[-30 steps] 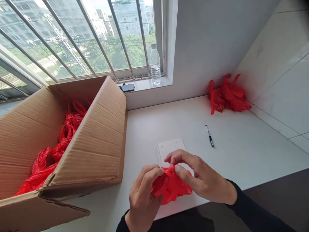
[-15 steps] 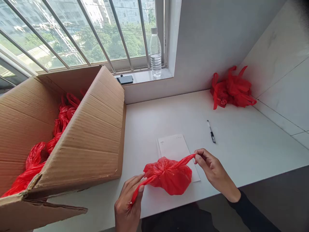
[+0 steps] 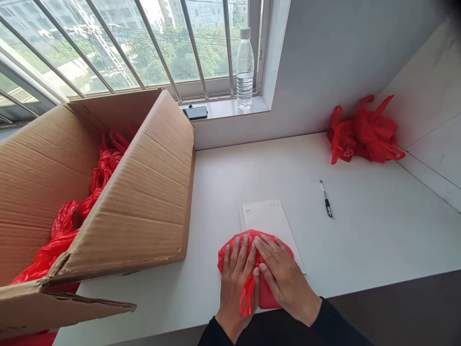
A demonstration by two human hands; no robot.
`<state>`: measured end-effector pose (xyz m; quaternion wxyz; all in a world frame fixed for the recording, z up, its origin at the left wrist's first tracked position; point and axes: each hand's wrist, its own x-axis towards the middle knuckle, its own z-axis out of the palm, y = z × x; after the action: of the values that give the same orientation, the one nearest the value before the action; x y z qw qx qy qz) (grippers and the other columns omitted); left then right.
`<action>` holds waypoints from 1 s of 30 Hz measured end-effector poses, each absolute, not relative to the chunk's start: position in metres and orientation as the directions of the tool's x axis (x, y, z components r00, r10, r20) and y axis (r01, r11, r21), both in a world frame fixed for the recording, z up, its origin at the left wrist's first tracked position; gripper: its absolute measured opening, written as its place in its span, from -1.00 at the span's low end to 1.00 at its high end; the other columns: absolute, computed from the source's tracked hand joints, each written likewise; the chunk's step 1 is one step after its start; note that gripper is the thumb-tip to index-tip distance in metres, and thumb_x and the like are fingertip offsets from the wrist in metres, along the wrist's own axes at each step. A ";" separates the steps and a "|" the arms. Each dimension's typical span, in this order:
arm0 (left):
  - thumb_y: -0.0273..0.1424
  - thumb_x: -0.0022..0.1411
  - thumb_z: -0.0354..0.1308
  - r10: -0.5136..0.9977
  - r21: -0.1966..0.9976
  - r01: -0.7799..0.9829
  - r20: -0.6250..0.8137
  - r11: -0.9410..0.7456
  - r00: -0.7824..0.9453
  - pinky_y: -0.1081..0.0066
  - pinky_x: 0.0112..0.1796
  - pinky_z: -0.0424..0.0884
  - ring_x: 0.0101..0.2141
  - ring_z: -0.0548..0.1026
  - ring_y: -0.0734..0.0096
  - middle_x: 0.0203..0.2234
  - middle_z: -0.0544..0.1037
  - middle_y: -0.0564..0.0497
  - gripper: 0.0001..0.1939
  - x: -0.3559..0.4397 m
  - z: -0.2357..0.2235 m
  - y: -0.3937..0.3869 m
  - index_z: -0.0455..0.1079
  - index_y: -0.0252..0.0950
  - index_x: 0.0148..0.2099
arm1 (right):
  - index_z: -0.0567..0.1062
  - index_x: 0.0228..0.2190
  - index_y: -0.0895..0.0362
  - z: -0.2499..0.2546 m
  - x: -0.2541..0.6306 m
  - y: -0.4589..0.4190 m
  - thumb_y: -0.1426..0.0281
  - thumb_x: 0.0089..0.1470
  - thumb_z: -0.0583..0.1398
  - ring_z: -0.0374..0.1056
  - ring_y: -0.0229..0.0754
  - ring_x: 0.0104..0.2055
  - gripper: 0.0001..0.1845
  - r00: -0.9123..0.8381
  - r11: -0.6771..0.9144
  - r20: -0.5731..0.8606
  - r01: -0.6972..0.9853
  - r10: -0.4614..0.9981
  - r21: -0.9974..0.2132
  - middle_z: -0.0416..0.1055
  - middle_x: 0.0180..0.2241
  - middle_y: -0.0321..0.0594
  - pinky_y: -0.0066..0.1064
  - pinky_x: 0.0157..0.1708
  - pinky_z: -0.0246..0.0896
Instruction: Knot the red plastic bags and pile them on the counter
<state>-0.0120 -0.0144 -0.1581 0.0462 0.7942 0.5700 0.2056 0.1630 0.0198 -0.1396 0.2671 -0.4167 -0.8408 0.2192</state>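
Left hand point(image 3: 236, 276) and right hand point(image 3: 284, 276) both flat, fingers extended, pressing on top of knotted, bulging red plastic bag point(image 3: 269, 297). Neither pinching. Bag's twisted red handle loop point(image 3: 247, 294) lies over left hand near thumb. Bag at front edge of smooth white tabletop point(image 3: 219, 187), overlapping near end of white paper pad point(image 3: 266, 216). Black-and-clear pen point(image 3: 326, 199) right of pad. Open brown cardboard box point(image 3: 144, 202) at left, red plastic bags inside.

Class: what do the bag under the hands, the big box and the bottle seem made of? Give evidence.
Bag: thin, glossy plastic film, going by its sheen and creases.
Box: matt brown cardboard, probably corrugated, given its ribbed lines and frayed edges.
Bottle: clear, shiny, likely plastic, being see-through and ringed.
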 end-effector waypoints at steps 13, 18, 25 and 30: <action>-0.49 0.45 -0.05 0.952 0.245 0.932 0.219 -0.267 0.215 0.12 0.42 -0.14 0.45 -0.04 0.23 0.48 0.03 -0.03 -0.32 -0.005 -0.177 -0.020 -0.13 -0.29 0.53 | -0.07 0.44 0.14 -0.169 0.161 0.021 0.42 0.41 -0.01 0.06 0.03 0.43 -0.34 -0.531 0.609 0.298 0.702 0.793 -0.370 0.14 0.39 -0.19 0.12 0.35 0.17; -0.48 0.45 -0.05 0.956 0.269 0.927 0.202 -0.263 0.212 0.07 0.41 -0.11 0.45 -0.03 0.22 0.47 0.05 -0.01 -0.32 -0.005 -0.181 -0.019 -0.11 -0.25 0.53 | -0.09 0.44 0.09 -0.176 0.163 0.021 0.42 0.41 -0.01 0.05 0.03 0.43 -0.33 -0.522 0.599 0.293 0.692 0.801 -0.403 0.15 0.39 -0.21 0.10 0.33 0.20; -0.46 0.47 -0.10 0.969 0.279 0.935 0.178 -0.219 0.174 0.10 0.38 0.08 0.43 0.06 0.27 0.46 0.10 0.04 -0.35 -0.001 -0.162 -0.026 -0.12 -0.22 0.53 | -0.01 0.43 -0.07 -0.169 0.169 0.018 0.34 0.44 -0.03 0.16 0.02 0.38 -0.39 -0.475 0.524 0.263 0.579 0.839 -0.625 0.18 0.37 -0.29 0.18 0.34 0.15; -0.36 0.46 -0.11 0.920 0.306 0.921 0.375 -0.239 0.114 0.10 0.34 0.18 0.40 0.16 0.18 0.40 0.25 -0.01 -0.38 -0.006 -0.172 -0.036 0.00 -0.27 0.51 | 0.55 0.06 -0.19 -0.182 0.208 0.019 0.08 0.34 0.04 0.38 0.13 0.22 -0.60 -0.133 0.145 0.085 0.552 0.987 -0.821 0.56 0.07 -0.29 0.06 0.14 0.47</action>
<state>-0.0064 -0.0364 -0.1720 -0.0015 0.7464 0.6168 0.2500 0.2075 0.0187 -0.1815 0.3343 -0.5670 -0.6788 0.3256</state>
